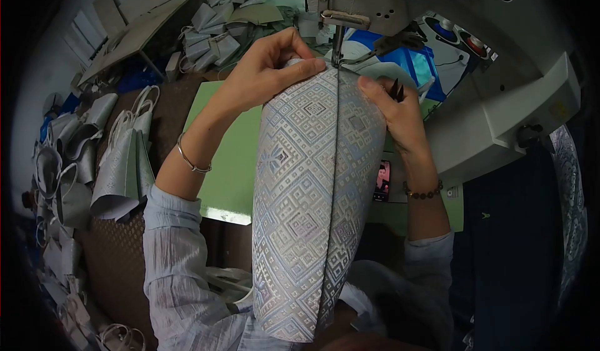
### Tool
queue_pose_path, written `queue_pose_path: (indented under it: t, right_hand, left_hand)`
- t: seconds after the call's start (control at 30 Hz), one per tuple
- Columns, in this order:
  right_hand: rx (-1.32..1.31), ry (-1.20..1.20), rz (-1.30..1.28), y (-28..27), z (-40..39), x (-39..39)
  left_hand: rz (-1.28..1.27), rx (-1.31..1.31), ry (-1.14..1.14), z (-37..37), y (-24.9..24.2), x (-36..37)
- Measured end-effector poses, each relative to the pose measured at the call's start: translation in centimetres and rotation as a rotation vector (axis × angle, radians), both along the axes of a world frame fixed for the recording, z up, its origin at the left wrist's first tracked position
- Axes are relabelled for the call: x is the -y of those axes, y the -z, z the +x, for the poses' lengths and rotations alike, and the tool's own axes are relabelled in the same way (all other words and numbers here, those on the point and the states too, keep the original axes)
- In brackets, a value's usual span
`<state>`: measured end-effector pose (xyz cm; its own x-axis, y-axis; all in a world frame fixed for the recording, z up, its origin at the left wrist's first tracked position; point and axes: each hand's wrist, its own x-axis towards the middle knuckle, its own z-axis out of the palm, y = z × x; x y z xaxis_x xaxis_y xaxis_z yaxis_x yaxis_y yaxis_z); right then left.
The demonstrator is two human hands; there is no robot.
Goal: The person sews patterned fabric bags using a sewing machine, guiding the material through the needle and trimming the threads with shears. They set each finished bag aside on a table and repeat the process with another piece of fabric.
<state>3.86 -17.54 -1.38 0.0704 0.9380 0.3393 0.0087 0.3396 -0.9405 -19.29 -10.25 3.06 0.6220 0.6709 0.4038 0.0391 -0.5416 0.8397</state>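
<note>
A long silver-blue patterned fabric piece [297,188], rolled into a tube-like shape with a dark lengthwise seam line, hangs from the sewing machine toward my lap. Its top end lies at the machine's presser foot and needle bar [338,48]. My left hand [275,66] pinches the top edge, left of the needle, thumb on the near face. On the other side, my right hand [400,113] is closed on the fabric's right edge, thumb pressed against it. Two dark pointed tips [396,90], like those of thread snips, stick out by my right fingers; the rest is hidden.
The pale machine arm [494,132] spans the right. Under the fabric is a green table [222,145]. Grey fabric pieces with cord handles [125,170] are heaped at left, more pieces [215,29] behind. A lit phone [382,179] and thread spools [442,29] are at right.
</note>
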Motion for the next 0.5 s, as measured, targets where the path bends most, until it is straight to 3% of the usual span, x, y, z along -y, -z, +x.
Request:
queue_pose_path:
  t: [0.43, 0.5]
  right_hand:
    - [0.007, 0.058, 0.007, -0.5, 0.2, -0.4]
    - [0.121, 0.012, -0.082, -0.5, 1.1, -0.6]
  left_hand:
    - [0.005, -0.050, -0.037, 0.6, -0.4, -0.8]
    - [-0.011, -0.053, -0.015, 0.5, -0.5, -0.8]
